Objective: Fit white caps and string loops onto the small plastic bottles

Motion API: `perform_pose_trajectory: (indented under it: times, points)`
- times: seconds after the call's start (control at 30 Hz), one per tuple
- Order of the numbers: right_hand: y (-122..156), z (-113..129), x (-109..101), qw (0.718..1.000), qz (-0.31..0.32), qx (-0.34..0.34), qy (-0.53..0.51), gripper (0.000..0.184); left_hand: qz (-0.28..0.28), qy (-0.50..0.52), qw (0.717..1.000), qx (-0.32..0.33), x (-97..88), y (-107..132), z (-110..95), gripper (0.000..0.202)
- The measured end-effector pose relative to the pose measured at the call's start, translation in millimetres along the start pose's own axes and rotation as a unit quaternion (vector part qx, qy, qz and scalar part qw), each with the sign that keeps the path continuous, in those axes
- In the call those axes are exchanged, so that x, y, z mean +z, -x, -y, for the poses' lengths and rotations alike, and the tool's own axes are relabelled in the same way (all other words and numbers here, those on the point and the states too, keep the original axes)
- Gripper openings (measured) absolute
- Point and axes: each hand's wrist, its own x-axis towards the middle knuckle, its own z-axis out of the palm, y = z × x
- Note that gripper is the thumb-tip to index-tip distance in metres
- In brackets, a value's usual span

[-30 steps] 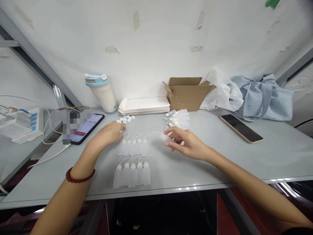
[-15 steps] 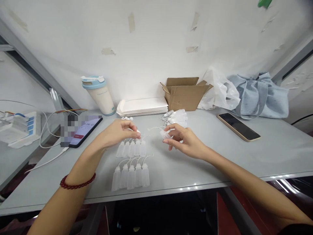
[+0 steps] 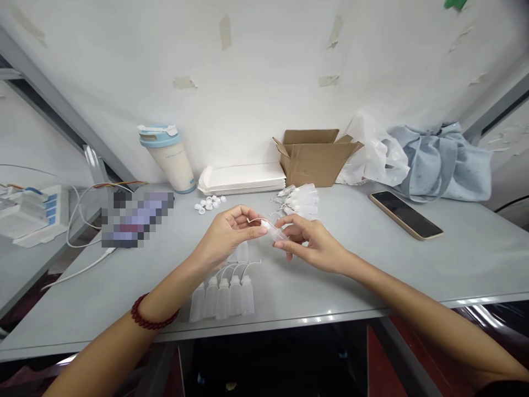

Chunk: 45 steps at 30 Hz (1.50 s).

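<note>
My right hand (image 3: pixel 316 242) holds a small translucent squeeze bottle (image 3: pixel 278 234) between thumb and fingers, tilted with its neck toward the left. At that neck my left hand (image 3: pixel 229 231) pinches a small white cap (image 3: pixel 265 224), and a thin white tube curves over the fingers. Below my left wrist stands a front row of bottles (image 3: pixel 223 300) lying side by side, with thin bent tubes at their tops. A second row of bottles (image 3: pixel 240 252) is mostly hidden by my left hand. Loose white caps (image 3: pixel 210 204) lie beyond that hand. Past my right hand is a pile of bottles (image 3: pixel 301 199).
Along the wall are a tumbler (image 3: pixel 169 160), a stack of white flat boxes (image 3: pixel 243 179), an open cardboard box (image 3: pixel 314 162), a plastic bag (image 3: pixel 376 154) and a blue cloth bag (image 3: pixel 446 165). Phones lie at left (image 3: pixel 144 218) and right (image 3: pixel 407 215). A power strip (image 3: pixel 43 215) sits far left.
My left hand has moved right, from above the rear bottle row to the bottle's neck, bringing the cap there. The loose caps now show. My right hand has barely moved.
</note>
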Motion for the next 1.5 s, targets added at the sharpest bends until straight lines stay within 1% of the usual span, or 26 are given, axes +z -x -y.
perform_pose_trajectory:
  times: [0.13,0.27,0.37,0.53,0.6,0.67,0.73,0.8,0.87,0.93,1.0,1.1,1.23,1.37,1.43,1.5]
  points:
    - [0.5,-1.8,0.3,1.000,-0.004,-0.013,0.027,0.025,0.003,-0.004,1.000,-0.012,2.4,1.4,-2.0,0.030]
    - [0.9,-3.9,1.1,0.996,-0.014,-0.040,0.084,0.025,-0.001,-0.040,0.999,-0.012,4.3,2.9,-4.2,0.030]
    - [0.5,-6.4,1.7,0.989,-0.033,-0.078,0.122,0.025,0.004,-0.070,0.997,-0.013,3.5,2.9,-5.5,0.031]
    - [0.2,-9.8,2.2,0.968,-0.066,-0.153,0.187,0.023,-0.009,-0.114,0.993,-0.018,1.8,1.5,-4.9,0.032]
    - [0.5,-9.5,1.9,0.963,-0.072,-0.165,0.201,0.023,-0.005,-0.116,0.993,-0.025,1.3,0.9,-4.1,0.032]
    - [0.7,-7.4,1.1,0.969,-0.071,-0.148,0.186,0.024,0.005,-0.104,0.994,-0.025,0.7,0.4,-3.5,0.032]
    - [0.4,-3.9,-0.4,0.984,-0.054,-0.101,0.135,0.023,0.021,-0.091,0.996,-0.011,0.2,0.4,-3.3,0.032]
    - [-0.3,-0.1,-2.3,0.997,-0.030,-0.043,0.059,0.023,0.035,-0.085,0.996,0.005,-0.1,1.0,-3.5,0.030]
    - [-1.2,3.0,-4.0,1.000,-0.014,0.000,-0.006,0.025,0.045,-0.083,0.995,0.016,0.2,2.2,-4.3,0.028]
    - [-1.9,4.6,-4.9,0.999,-0.018,0.014,-0.033,0.026,0.046,-0.085,0.995,0.025,1.1,3.7,-5.3,0.026]
    - [-2.1,4.8,-5.0,0.999,-0.031,0.000,-0.022,0.025,0.046,-0.089,0.995,0.030,2.3,4.9,-6.3,0.022]
    - [-1.2,3.8,-4.3,0.998,-0.052,-0.040,0.016,0.024,0.035,-0.090,0.995,0.024,3.7,5.5,-6.5,0.020]
    - [0.4,1.6,-2.9,0.991,-0.081,-0.083,0.061,0.023,0.021,-0.048,0.998,-0.033,3.5,3.9,-5.0,0.028]
    - [0.6,0.0,-1.4,0.986,-0.096,-0.107,0.084,0.021,0.048,-0.055,0.994,-0.079,1.2,2.5,-5.4,0.026]
    - [0.3,0.0,-0.8,0.986,-0.098,-0.110,0.085,0.020,0.062,-0.067,0.992,-0.090,0.0,2.5,-6.1,0.026]
    - [0.0,0.4,-0.4,0.987,-0.093,-0.104,0.080,0.019,0.067,-0.082,0.990,-0.088,-0.1,3.2,-6.4,0.026]
